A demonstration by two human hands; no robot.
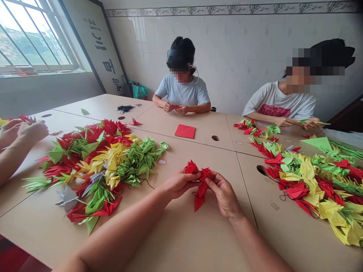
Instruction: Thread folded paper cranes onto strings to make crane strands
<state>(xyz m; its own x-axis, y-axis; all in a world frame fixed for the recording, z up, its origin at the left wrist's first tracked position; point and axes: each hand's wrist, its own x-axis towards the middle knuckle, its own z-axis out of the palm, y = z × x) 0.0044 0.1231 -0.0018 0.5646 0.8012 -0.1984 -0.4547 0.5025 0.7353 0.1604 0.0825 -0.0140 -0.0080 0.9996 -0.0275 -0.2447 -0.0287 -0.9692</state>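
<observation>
Above the tabletop, my left hand [181,184] is closed, pinching a bunch of red folded-paper cranes [191,167] between thumb and fingers. My right hand [225,194] is closed too, its thumb and fingertips gripping the red paper pieces [201,192] beside them. One pointed red end hangs down between the hands. A bit of dark string shows just left of it. How the pieces join under my fingers is hidden.
Left lies a heap of strung paper cranes [113,158]; another pile [309,170] covers the right side. A red paper stack [185,131] lies ahead, near a table hole [215,138]. Two people sit opposite, folding paper; another person's hands [31,132] work at far left.
</observation>
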